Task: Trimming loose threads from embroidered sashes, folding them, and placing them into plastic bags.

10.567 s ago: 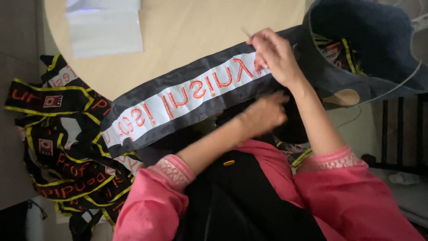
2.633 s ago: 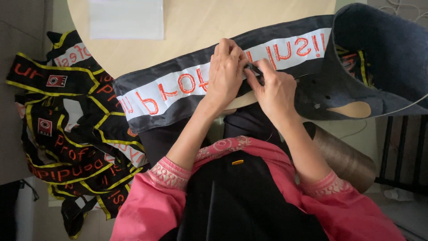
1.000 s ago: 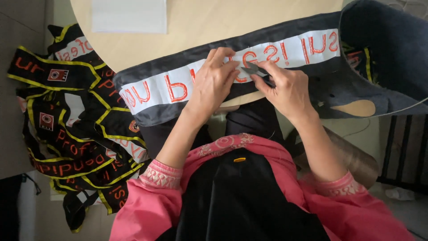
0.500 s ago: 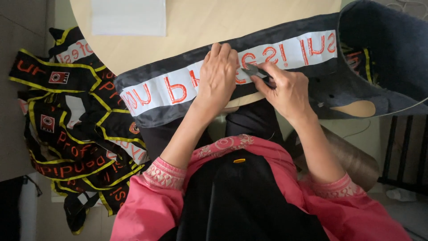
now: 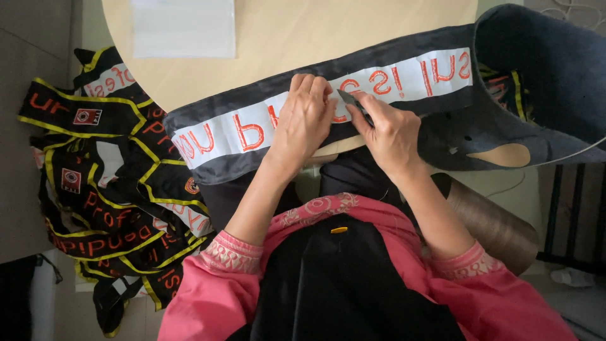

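Note:
A long dark fabric sash [image 5: 442,129] with a white strip of red lettering [image 5: 404,79] lies across the near edge of a round wooden table [image 5: 303,38]. My left hand [image 5: 306,120] presses flat on the white strip, fingers together. My right hand [image 5: 391,129] grips a small dark blade tool [image 5: 353,104], its tip on the strip just right of my left fingers. Pink sleeves cover both forearms.
A heap of black sashes with yellow edging and red lettering [image 5: 107,177] lies on the floor at the left. A white sheet [image 5: 183,25] rests at the table's far side. A brown cardboard roll [image 5: 492,221] leans at my right. Dark fabric [image 5: 549,57] bunches at the top right.
Since about ten seconds ago the sash has slid right along the table edge. Both hands came together on the white strip; in the last second they barely move.

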